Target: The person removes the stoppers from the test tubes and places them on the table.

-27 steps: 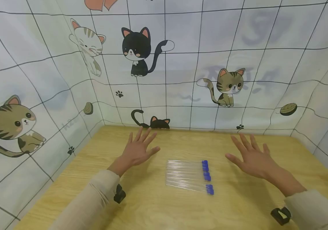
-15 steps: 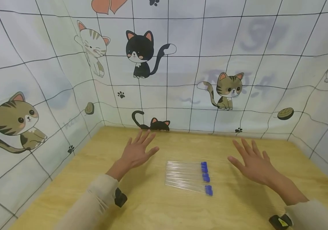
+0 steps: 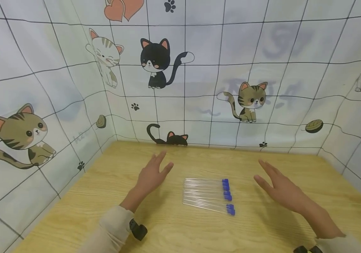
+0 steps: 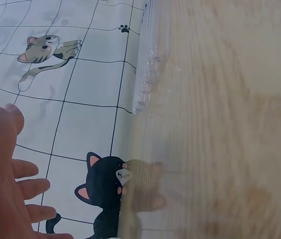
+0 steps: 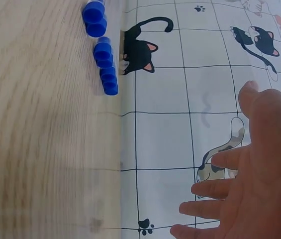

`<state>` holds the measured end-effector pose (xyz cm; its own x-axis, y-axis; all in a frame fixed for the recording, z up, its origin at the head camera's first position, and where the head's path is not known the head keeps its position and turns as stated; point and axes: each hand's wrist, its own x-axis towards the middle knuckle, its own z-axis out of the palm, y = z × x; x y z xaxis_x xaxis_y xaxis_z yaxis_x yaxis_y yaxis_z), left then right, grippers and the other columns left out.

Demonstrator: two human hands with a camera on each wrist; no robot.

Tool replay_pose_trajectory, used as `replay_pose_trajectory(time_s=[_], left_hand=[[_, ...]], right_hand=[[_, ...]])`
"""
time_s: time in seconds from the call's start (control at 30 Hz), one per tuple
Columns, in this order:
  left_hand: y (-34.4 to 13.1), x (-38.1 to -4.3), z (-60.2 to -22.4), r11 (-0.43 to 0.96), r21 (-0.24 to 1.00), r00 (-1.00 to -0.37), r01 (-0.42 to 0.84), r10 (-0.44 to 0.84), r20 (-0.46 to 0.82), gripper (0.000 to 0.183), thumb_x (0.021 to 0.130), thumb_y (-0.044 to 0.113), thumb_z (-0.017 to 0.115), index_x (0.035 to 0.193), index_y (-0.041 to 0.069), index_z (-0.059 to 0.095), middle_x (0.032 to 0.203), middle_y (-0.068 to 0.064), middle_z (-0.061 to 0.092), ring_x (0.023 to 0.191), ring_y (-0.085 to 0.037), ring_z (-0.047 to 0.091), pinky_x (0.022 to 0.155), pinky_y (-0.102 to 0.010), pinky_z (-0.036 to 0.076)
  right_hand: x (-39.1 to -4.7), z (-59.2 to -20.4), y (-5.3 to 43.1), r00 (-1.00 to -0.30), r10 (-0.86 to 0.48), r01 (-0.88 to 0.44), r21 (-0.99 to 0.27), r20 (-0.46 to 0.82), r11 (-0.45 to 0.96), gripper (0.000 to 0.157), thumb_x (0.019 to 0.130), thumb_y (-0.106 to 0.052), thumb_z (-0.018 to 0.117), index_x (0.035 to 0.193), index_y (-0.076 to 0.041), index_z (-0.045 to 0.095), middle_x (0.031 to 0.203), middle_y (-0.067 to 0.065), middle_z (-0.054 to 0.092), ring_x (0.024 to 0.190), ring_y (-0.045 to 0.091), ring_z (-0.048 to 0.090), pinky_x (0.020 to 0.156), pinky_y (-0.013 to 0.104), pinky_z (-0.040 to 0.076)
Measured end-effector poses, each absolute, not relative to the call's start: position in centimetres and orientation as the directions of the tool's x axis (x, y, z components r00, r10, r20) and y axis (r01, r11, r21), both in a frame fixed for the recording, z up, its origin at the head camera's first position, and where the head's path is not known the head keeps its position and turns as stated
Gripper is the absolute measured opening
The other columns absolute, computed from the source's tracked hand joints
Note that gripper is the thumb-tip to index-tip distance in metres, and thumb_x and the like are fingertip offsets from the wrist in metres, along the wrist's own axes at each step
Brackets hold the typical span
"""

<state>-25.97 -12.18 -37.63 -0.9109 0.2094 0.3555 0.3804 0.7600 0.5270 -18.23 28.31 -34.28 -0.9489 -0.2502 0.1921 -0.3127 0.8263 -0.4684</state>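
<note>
Several clear tubes (image 3: 199, 191) with blue caps (image 3: 228, 195) lie side by side on the wooden table, caps toward the right. My left hand (image 3: 152, 175) hovers to the left of the tubes with straight fingers and thumb apart, holding nothing. On the other side, my right hand (image 3: 286, 189) is held over the table with its fingers extended, also holding nothing. In the left wrist view the tubes' rounded clear ends (image 4: 147, 84) show beyond the hand. The blue caps (image 5: 103, 55) face the camera in the right wrist view, apart from the fingers.
The wooden table (image 3: 206, 232) meets a cat-patterned gridded cloth (image 3: 199, 80) at its back and sides. Dark wrist-worn cameras sit at both sleeves, the left camera (image 3: 138, 230) being more fully visible.
Both hands have turned from palms down with spread fingers to more edge-on, palms facing inward, and have come slightly nearer the body. The tubes stay put; the head view has shifted slightly.
</note>
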Motion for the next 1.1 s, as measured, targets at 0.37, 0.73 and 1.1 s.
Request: replay_pose_trajectory(time_s=[0.37, 0.73, 1.1], left_hand=[[-11.6, -24.8, -38.1, 0.708, 0.619, -0.933, 0.339, 0.168, 0.318, 0.068, 0.096, 0.052, 0.048, 0.145, 0.006, 0.039, 0.144, -0.016, 0.043, 0.132, -0.036, 0.038, 0.103, -0.054, 0.032], [-11.3, -24.8, -38.3, 0.669, 0.644, -0.923, 0.371, 0.192, 0.333, 0.055, 0.097, 0.044, 0.053, 0.134, 0.004, 0.051, 0.122, -0.017, 0.06, 0.103, -0.036, 0.06, 0.079, -0.048, 0.05], [-11.1, -24.5, -38.1, 0.637, 0.684, -0.933, 0.354, 0.287, 0.215, 0.029, 0.097, 0.034, 0.057, 0.095, 0.005, 0.063, 0.075, -0.004, 0.064, 0.06, -0.014, 0.056, 0.053, -0.03, 0.046]], right_hand=[[-18.2, -35.3, 27.6, -0.953, -0.216, -0.296, -0.491, 0.214, 0.819, 0.067, 0.103, -0.042, 0.038, 0.151, -0.001, 0.018, 0.146, 0.034, 0.025, 0.129, 0.056, 0.026, 0.095, 0.069, 0.025], [-17.6, -35.6, 26.8, -0.944, -0.206, -0.315, -0.512, 0.259, 0.799, 0.061, 0.1, -0.039, 0.05, 0.139, 0.006, 0.039, 0.126, 0.029, 0.052, 0.107, 0.047, 0.055, 0.078, 0.054, 0.05], [-17.3, -35.5, 26.3, -0.945, -0.286, -0.325, -0.571, 0.16, 0.754, 0.03, 0.092, -0.038, 0.063, 0.102, -0.009, 0.064, 0.086, -0.003, 0.064, 0.078, 0.013, 0.06, 0.062, 0.028, 0.048]])
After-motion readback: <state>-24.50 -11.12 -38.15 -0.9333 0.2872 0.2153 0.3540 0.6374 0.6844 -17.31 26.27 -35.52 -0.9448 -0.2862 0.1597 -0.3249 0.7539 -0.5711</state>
